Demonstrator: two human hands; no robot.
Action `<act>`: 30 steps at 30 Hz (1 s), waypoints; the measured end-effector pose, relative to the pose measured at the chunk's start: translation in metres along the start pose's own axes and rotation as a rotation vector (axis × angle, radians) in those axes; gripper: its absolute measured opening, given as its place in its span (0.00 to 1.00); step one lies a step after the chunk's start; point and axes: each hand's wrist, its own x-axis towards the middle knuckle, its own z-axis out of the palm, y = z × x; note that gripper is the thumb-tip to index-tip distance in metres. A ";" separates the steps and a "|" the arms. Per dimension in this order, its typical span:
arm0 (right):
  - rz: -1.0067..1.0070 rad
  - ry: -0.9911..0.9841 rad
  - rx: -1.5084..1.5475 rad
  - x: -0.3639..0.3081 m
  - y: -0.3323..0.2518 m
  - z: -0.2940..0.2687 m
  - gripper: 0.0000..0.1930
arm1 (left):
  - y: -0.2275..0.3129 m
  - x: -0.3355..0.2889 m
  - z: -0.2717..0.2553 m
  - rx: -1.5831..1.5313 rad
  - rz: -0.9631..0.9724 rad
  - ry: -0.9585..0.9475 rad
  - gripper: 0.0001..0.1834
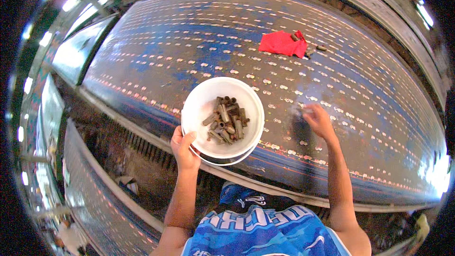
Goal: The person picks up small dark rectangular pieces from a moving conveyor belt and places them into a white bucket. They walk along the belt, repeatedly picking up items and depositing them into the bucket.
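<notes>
My left hand (186, 150) grips the rim of a white plastic bucket (199, 99) at its lower left, with the thumb over the edge. The bucket is tilted so its inside faces me. In its bottom lies a pile of brownish, tube-shaped metal pieces (224, 122). To the right, my right hand (319, 122) is low over the long table, fingers curled together at the surface. What is between those fingertips, if anything, is too small to make out. Many small light-coloured pieces (283, 87) lie in rows across the worn blue-and-brown table (189, 50).
A red cloth (279, 43) lies farther back on the table, with a few tube-shaped pieces (321, 48) on and beside it. The table's front edge (284, 193) runs just before my body. Another long surface (102, 199) stands at the lower left, beyond a dark gap.
</notes>
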 end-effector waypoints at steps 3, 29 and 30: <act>-0.033 0.199 -0.099 0.100 -0.008 0.043 0.20 | -0.023 0.051 -0.034 0.115 -0.007 0.036 0.19; -0.071 0.565 0.362 0.402 -0.123 0.118 0.10 | -0.054 0.079 -0.115 0.294 0.018 0.117 0.44; -0.065 0.562 0.487 0.401 -0.128 0.112 0.10 | -0.049 0.077 -0.114 0.327 -0.009 0.085 0.44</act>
